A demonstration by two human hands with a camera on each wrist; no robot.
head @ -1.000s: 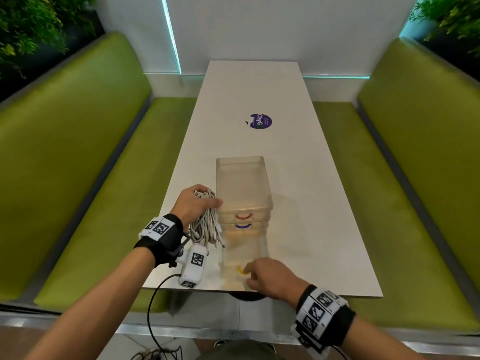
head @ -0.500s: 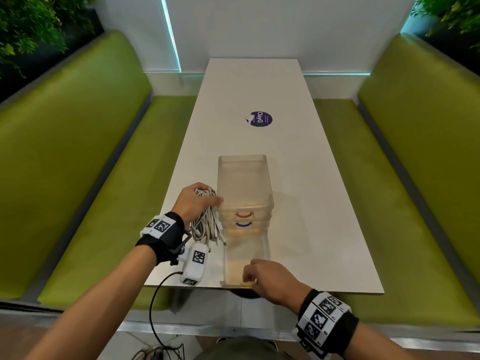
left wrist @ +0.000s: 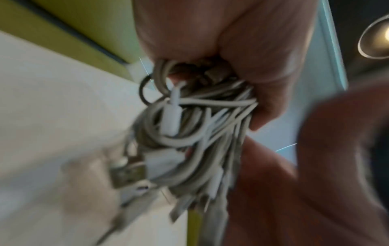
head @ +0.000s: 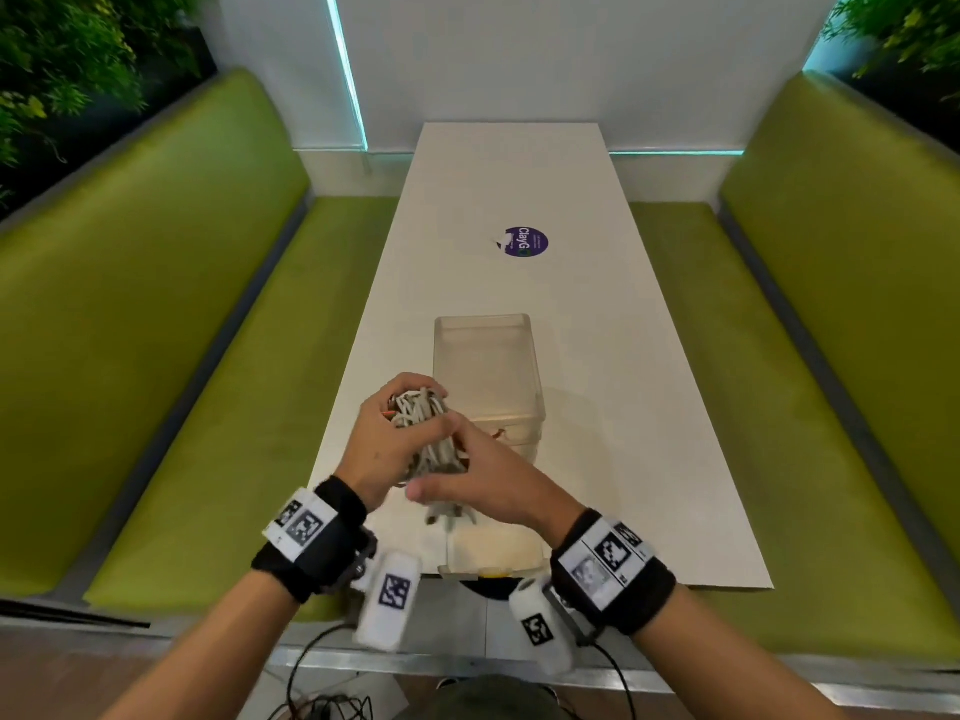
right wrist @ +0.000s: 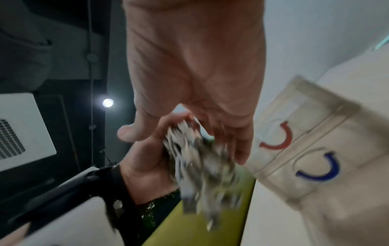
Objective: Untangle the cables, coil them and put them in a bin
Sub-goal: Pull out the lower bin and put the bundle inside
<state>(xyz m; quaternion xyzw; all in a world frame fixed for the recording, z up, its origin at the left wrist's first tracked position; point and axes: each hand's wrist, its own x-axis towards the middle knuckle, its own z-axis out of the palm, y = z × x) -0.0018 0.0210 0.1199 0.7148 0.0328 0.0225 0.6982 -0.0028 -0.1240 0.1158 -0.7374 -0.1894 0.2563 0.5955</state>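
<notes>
My left hand [head: 387, 433] grips a bundle of white cables [head: 422, 415] above the table, just left of the clear drawer bin [head: 485, 356]. Plugs and loose ends hang from the bundle's lower end [left wrist: 189, 133]. From the right, my right hand [head: 462, 470] reaches the bundle with fingers nearly straight and thumb spread, touching its lower part. In the right wrist view the blurred bundle [right wrist: 200, 163] sits between that thumb and the fingers [right wrist: 242, 149]. The bin's bottom drawer [head: 493, 550] is pulled out toward me, under both hands. Its red handle [right wrist: 277, 138] and blue handle [right wrist: 320, 168] show.
The bin stands on a long white table [head: 649, 407] near its front edge. A purple round sticker [head: 525, 241] lies farther back. Green benches [head: 182, 381] run along both sides. Black wires hang from my wrist cameras below the table edge.
My right hand left the front of the pulled-out drawer and rose to the cable bundle. My left hand lifted the bundle and brought it over the open drawer.
</notes>
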